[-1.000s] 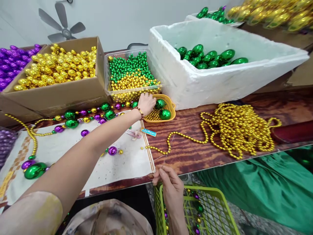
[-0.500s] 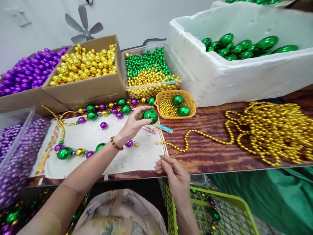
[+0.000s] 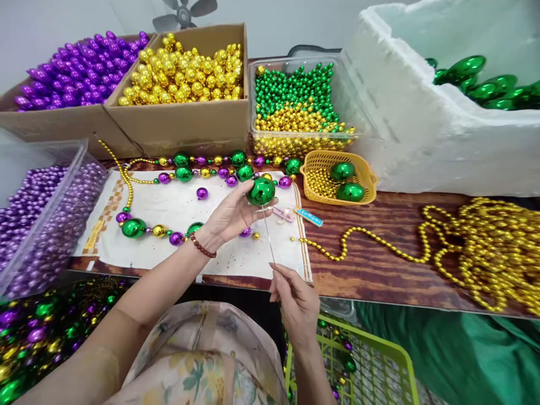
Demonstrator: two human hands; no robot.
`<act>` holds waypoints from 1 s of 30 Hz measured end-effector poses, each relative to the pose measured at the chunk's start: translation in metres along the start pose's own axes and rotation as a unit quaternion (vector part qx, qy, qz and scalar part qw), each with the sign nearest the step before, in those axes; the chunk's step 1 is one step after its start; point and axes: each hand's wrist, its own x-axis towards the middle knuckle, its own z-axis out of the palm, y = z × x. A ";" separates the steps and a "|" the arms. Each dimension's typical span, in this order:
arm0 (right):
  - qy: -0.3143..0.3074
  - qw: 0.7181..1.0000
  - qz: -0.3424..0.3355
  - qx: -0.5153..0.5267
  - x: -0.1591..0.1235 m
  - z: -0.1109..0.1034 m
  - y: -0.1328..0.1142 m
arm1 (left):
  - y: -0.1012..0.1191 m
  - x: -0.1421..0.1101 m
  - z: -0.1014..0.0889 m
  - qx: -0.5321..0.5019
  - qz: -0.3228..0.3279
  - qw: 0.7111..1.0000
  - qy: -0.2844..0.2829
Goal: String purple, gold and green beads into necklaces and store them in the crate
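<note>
My left hand (image 3: 234, 214) holds a large shiny green bead (image 3: 260, 192) in its fingers above the white cloth (image 3: 156, 261). Lower and to the right, my right hand (image 3: 295, 295) pinches a long thin needle (image 3: 269, 236). The needle's upper tip meets the underside of the green bead; whether it has entered a hole I cannot tell. On the cloth lies a strand of green, purple and gold beads (image 3: 158, 230), partly hidden behind my left hand and forearm. A loose purple bead (image 3: 202, 193) and a small gold bead (image 3: 256, 236) rest nearby.
An orange basket (image 3: 310, 194) holds small gold beads and two green ones. Behind stand cardboard boxes (image 3: 177, 126), a clear bin (image 3: 354, 107) and a white foam box (image 3: 422, 152). Gold bead chain (image 3: 498, 253) is heaped at right. A blue-labelled cutter (image 3: 310, 216) lies by the cloth.
The needle has come up to the green bead's underside, which was apart from it before. My left hand has turned its palm more upward. The whole view has shifted.
</note>
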 end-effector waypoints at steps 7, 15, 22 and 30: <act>0.000 1.000 0.008 0.002 -0.001 0.002 0.002 | 0.000 -0.002 -0.001 -0.021 0.028 0.999 -0.010; 0.003 1.000 0.012 0.005 -0.003 0.004 0.006 | -0.001 -0.003 0.000 -0.015 0.038 0.999 -0.007; 0.010 1.000 0.021 0.010 -0.003 0.005 0.008 | -0.001 -0.001 0.000 -0.021 0.048 0.999 0.004; 0.010 0.999 0.041 0.028 -0.002 0.008 0.011 | -0.001 -0.004 -0.001 -0.011 0.045 0.999 -0.009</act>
